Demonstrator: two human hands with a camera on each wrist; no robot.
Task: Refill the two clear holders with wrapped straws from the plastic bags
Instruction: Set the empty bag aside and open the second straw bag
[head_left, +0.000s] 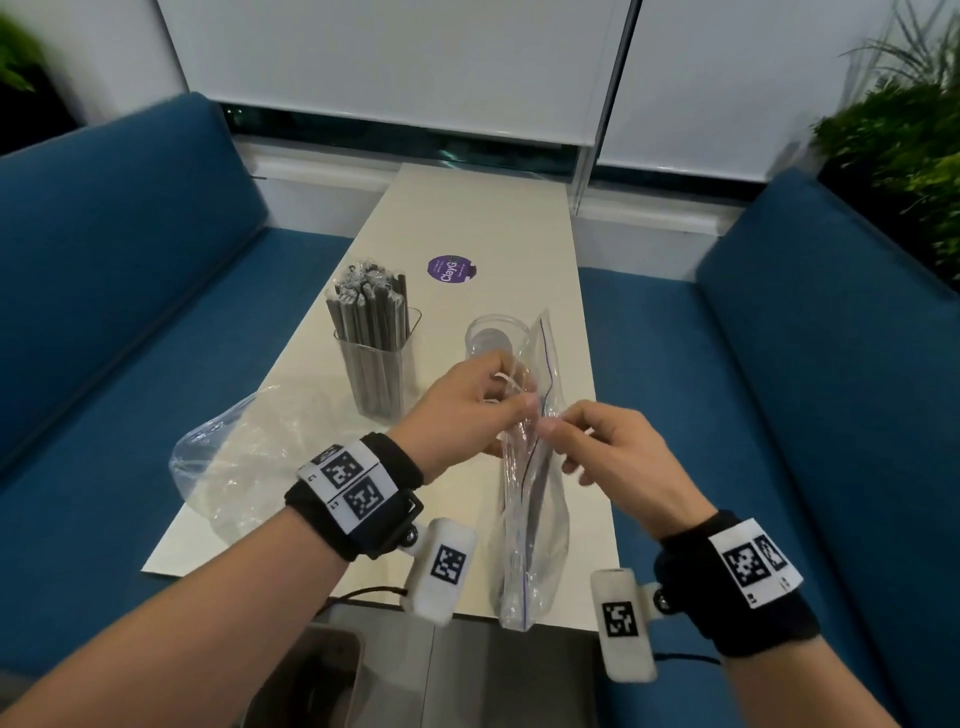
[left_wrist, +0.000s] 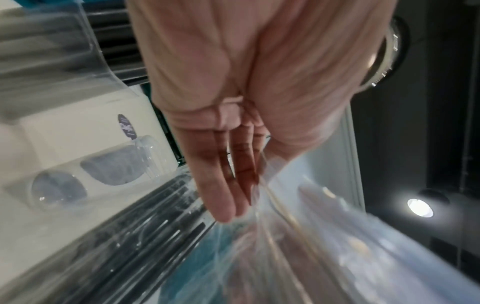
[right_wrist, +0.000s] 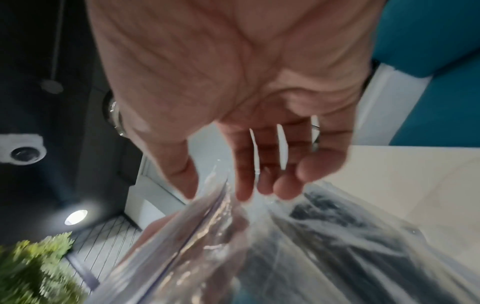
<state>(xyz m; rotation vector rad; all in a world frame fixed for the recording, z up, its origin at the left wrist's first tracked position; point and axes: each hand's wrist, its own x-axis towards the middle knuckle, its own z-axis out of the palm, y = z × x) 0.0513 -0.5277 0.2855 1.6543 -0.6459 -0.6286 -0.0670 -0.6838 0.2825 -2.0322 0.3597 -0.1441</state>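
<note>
A square clear holder (head_left: 375, 364) packed with grey wrapped straws (head_left: 368, 301) stands on the table's left side. Behind my hands stands a round clear holder (head_left: 491, 336) (left_wrist: 109, 174) with nothing in it. I hold a clear zip bag (head_left: 532, 519) (left_wrist: 298, 236) (right_wrist: 221, 246) upright over the table's near edge, and dark wrapped straws (right_wrist: 324, 216) show inside it. My left hand (head_left: 511, 408) (left_wrist: 228, 185) pinches one side of the bag's mouth. My right hand (head_left: 558, 428) (right_wrist: 233, 174) pinches the other side, close against the left.
A crumpled clear plastic bag (head_left: 244, 457) lies on the narrow white table (head_left: 519, 249) at the near left. A purple round sticker (head_left: 451, 269) sits mid-table. Blue sofas (head_left: 130, 249) flank both sides, with plants (head_left: 904, 150) at the far right.
</note>
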